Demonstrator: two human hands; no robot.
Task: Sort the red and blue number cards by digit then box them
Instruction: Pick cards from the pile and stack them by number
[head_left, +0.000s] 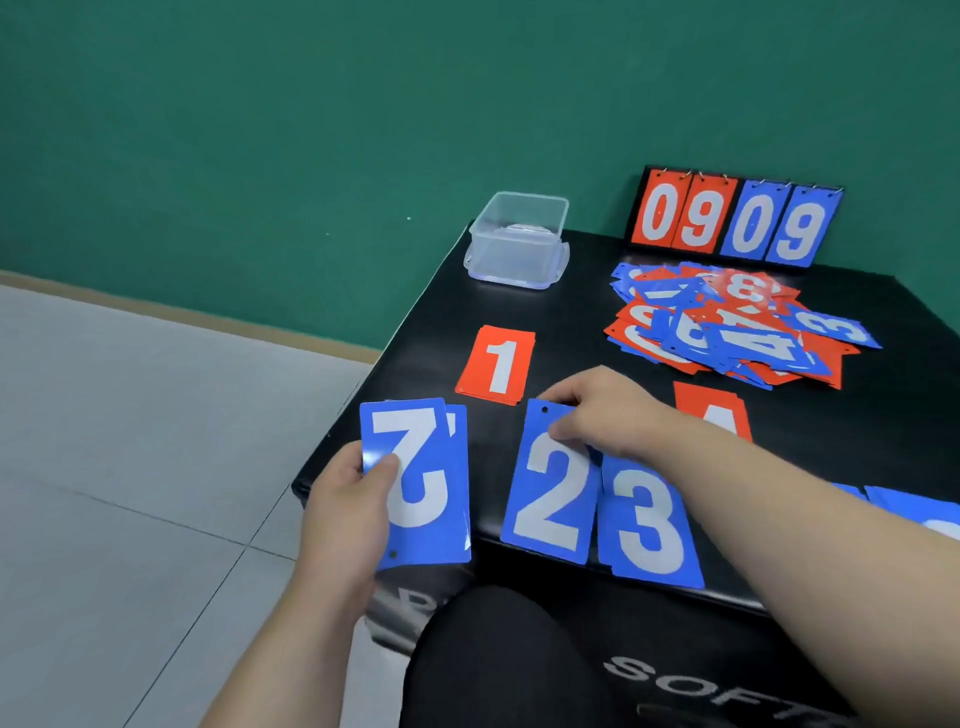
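Right forearm (779, 499) across red 4 card (711, 410)

Bare tabletop (571, 322) lay open between the box (517, 244) and the loose pile (737, 327), down to the 1 card (496, 371). The 2 card (545, 499) and 3 card (647, 525) covered the front edge; the scoreboard (735, 221) walled the back.
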